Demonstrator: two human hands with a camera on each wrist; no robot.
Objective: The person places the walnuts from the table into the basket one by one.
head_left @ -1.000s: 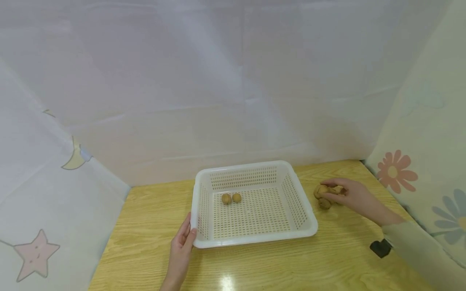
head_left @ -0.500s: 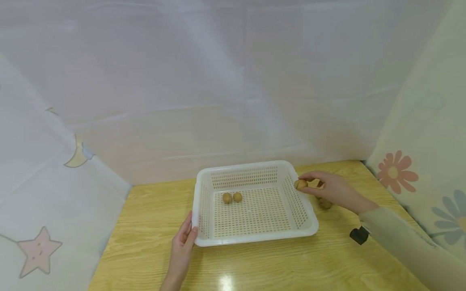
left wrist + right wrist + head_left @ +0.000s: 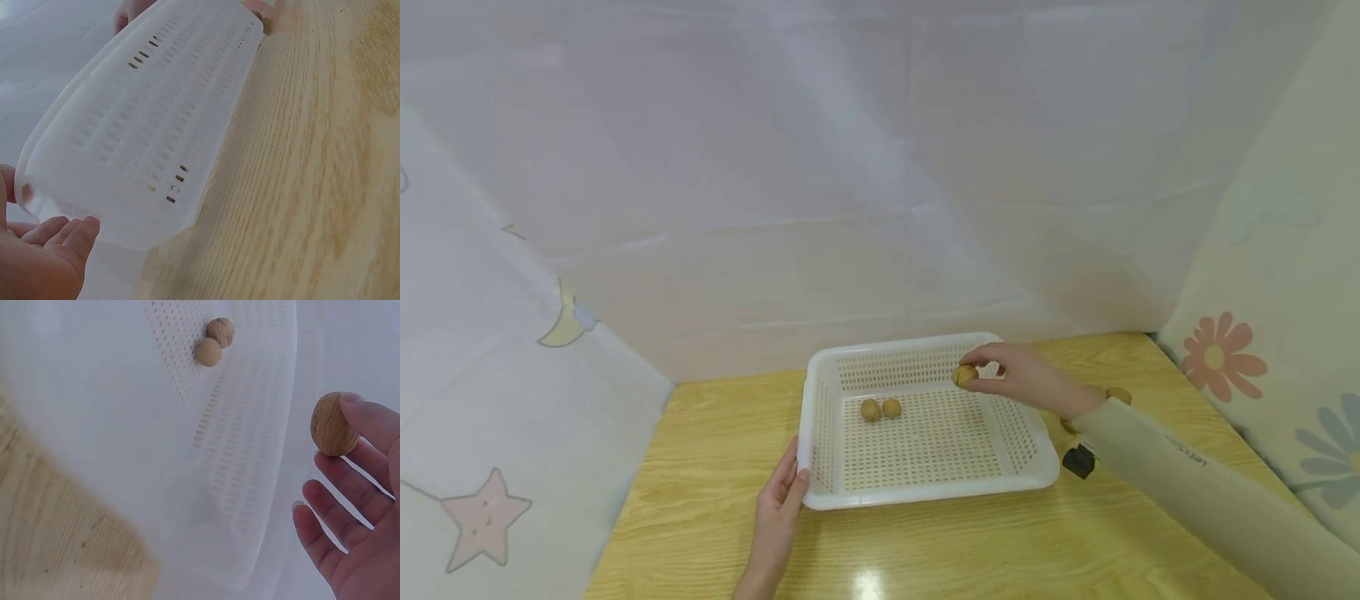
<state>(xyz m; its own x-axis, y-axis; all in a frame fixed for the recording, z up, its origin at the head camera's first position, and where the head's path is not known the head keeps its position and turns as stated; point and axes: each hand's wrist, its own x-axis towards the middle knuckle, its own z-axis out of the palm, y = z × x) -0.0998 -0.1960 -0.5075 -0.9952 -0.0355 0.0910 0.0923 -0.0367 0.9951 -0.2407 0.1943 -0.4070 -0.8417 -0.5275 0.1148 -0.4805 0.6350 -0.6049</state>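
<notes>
A white perforated plastic basket (image 3: 925,495) stands on the wooden table. My left hand (image 3: 775,512) holds its left rim near the front corner, thumb on the rim and fingers against the outer wall (image 3: 119,169). Over the right part of the basket, my right hand (image 3: 1026,381) pinches a walnut (image 3: 334,425) between thumb and fingertips, apart from the basket floor. Two walnuts (image 3: 881,409) lie side by side on that floor, toward the left. More walnuts (image 3: 1118,395) sit on the table right of the basket, partly hidden by my right wrist and sleeve.
A pale fabric wall (image 3: 850,275) rises behind the table (image 3: 715,450), with printed side panels at left and right. A small black device (image 3: 1079,461) is at the right wrist, close to the basket's right edge. My right sleeve (image 3: 1210,492) crosses the table's right side.
My right hand has lifted a walnut from the group on the right and carried it left, past the right rim to above the basket. The left hand has kept its hold.
</notes>
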